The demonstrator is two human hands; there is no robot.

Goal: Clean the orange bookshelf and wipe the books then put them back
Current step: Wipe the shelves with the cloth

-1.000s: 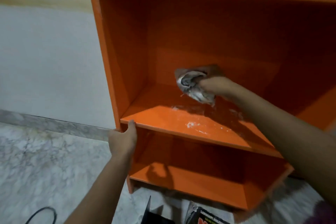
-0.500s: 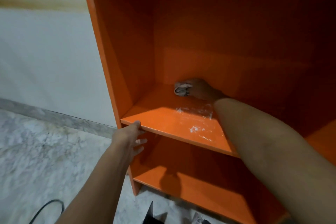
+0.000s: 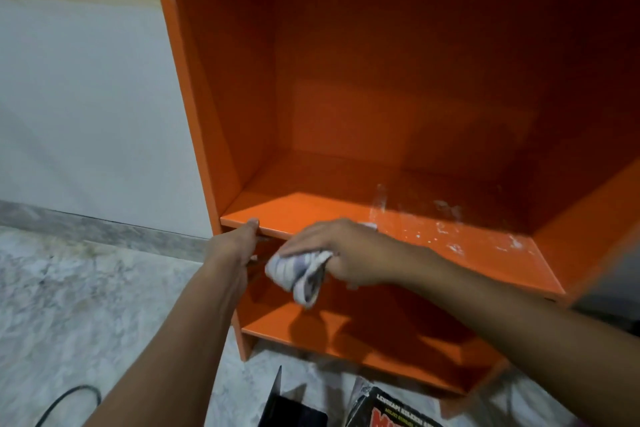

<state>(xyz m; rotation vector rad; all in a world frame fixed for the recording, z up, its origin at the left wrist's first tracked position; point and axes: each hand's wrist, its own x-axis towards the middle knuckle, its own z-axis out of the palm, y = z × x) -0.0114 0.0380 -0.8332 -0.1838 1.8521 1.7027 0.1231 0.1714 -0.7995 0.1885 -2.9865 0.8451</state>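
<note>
At the lower left of the frame a black cable [image 3: 69, 399] lies on the marbled floor [image 3: 86, 305]. Right of it, the left hand [image 3: 239, 243] grips the front edge of the middle shelf [image 3: 311, 211] of the orange bookshelf [image 3: 221, 97] near its left corner, with the thumb on top and the fingers curled underneath. Just beside it at the centre, the right hand [image 3: 349, 253] clutches a crumpled white-and-grey cloth [image 3: 301, 270] that hangs in front of the shelf's edge. Further right, white smears [image 3: 446, 236] speckle the shelf board. Along the bottom edge a dark flat object [image 3: 291, 409] stands on the floor. Just right of it lies a black book [image 3: 391, 409] with red lettering — both in front of the bookshelf.
</note>
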